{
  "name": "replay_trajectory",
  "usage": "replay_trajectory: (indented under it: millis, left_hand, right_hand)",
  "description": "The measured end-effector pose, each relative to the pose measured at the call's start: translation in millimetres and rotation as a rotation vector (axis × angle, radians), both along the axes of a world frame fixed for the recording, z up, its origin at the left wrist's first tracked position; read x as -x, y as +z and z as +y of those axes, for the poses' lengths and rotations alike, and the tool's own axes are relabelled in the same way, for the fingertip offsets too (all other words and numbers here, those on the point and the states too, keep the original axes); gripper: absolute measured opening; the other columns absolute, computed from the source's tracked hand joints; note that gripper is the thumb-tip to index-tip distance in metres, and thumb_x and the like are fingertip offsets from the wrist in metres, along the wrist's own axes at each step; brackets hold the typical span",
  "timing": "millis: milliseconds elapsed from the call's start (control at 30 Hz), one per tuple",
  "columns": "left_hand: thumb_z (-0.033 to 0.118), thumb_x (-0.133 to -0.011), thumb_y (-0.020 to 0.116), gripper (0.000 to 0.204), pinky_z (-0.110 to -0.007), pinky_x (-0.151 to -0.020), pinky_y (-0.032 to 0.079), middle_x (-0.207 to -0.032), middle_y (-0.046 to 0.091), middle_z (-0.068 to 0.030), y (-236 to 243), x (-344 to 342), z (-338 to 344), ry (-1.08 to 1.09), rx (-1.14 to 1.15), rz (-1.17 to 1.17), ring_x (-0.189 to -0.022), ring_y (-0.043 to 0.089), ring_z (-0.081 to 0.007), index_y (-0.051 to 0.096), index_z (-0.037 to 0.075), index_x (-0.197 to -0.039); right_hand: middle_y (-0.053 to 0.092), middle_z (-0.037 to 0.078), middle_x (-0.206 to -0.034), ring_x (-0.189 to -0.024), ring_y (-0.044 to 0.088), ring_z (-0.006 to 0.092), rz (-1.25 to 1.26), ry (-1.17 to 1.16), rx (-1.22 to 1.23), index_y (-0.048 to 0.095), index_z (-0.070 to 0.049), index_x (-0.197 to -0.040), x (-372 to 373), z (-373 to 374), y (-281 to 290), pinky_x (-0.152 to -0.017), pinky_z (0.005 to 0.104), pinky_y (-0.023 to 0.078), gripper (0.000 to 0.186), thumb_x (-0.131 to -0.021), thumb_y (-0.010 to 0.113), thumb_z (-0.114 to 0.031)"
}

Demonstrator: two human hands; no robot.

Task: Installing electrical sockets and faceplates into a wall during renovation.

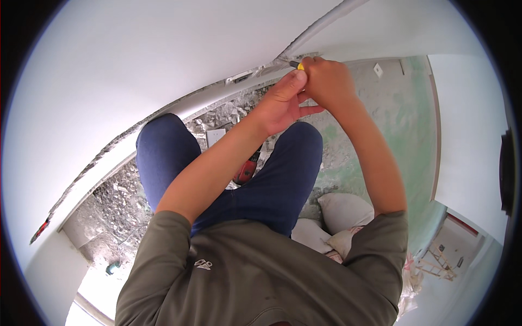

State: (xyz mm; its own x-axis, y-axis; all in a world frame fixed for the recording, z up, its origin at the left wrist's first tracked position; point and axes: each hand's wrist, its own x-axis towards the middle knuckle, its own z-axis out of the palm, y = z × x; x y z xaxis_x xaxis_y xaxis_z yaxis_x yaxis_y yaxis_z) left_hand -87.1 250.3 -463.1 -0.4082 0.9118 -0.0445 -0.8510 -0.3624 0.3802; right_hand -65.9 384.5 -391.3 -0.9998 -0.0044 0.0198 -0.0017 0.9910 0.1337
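At the foot of the white wall (pixel 163 54), my right hand (pixel 329 81) is closed around a small yellow-and-black tool (pixel 297 66). Its dark end points left toward a rough groove (pixel 315 30) cut into the wall; the rest of it is hidden in my fist, so its exact kind cannot be told. My left hand (pixel 280 106) is right beside it, palm turned up and fingers apart, the thumb close to the yellow part. Whether that thumb touches the tool is unclear.
Between my knees a red-and-black power tool (pixel 246 171) lies near a white socket plate (pixel 215 137). Rubble (pixel 122 201) covers the floor along the broken wall edge. White sacks (pixel 345 212) are by my right side. A wooden ladder-like frame (pixel 439 263) stands farther right.
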Motion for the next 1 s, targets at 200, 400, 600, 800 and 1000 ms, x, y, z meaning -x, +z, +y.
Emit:
replay_trajectory:
  millis: [200,400,600,800,1000]
  left_hand:
    - [0.057,-0.090,0.059,0.059,-0.047,-0.106,0.041,-0.132,0.055,-0.0014,6,0,20,0.069,-0.035,-0.101,-0.123,0.052,-0.0175,0.050,0.017,-0.133]
    - [0.058,-0.089,0.060,0.063,-0.042,-0.105,0.041,-0.132,0.056,-0.0035,8,4,26,0.103,-0.169,-0.197,-0.124,0.051,-0.0185,0.049,0.014,-0.133]
    - [0.054,-0.090,0.061,0.058,-0.042,-0.104,0.043,-0.130,0.058,-0.0051,18,13,33,0.203,-0.294,-0.402,-0.120,0.055,-0.0219,0.053,0.012,-0.129]
    - [0.050,-0.086,0.069,0.057,-0.042,-0.100,0.046,-0.126,0.060,-0.0047,26,11,36,0.276,-0.265,-0.443,-0.117,0.057,-0.0222,0.054,0.012,-0.126]
    - [0.047,-0.083,0.072,0.057,-0.042,-0.100,0.046,-0.124,0.061,-0.0043,21,7,37,0.274,-0.287,-0.436,-0.116,0.057,-0.0216,0.054,0.013,-0.126]
  right_hand:
    - [0.067,0.013,-0.080,-0.073,0.068,0.0323,-0.102,-0.039,0.037,0.062,-0.005,-0.083,13,8,6,-0.061,0.0424,0.052,0.019,-0.081,0.058,-0.024]
    - [0.067,0.012,-0.074,-0.075,0.067,0.0284,-0.139,-0.046,0.062,0.068,-0.007,-0.077,23,-6,17,-0.064,0.0432,0.052,0.018,-0.079,0.055,-0.019]
    - [0.070,0.012,-0.079,-0.075,0.066,0.0308,-0.344,0.215,-0.301,0.069,-0.006,-0.077,48,-12,26,-0.070,0.0436,0.052,0.022,-0.080,0.052,-0.019]
    - [0.070,0.016,-0.083,-0.079,0.065,0.0356,-0.180,0.081,0.002,0.068,-0.006,-0.073,51,-13,22,-0.068,0.0463,0.052,0.021,-0.079,0.054,-0.020]
    - [0.069,0.018,-0.088,-0.083,0.064,0.0381,-0.222,0.004,0.084,0.069,-0.004,-0.078,46,-18,26,-0.072,0.0465,0.051,0.024,-0.079,0.054,-0.024]
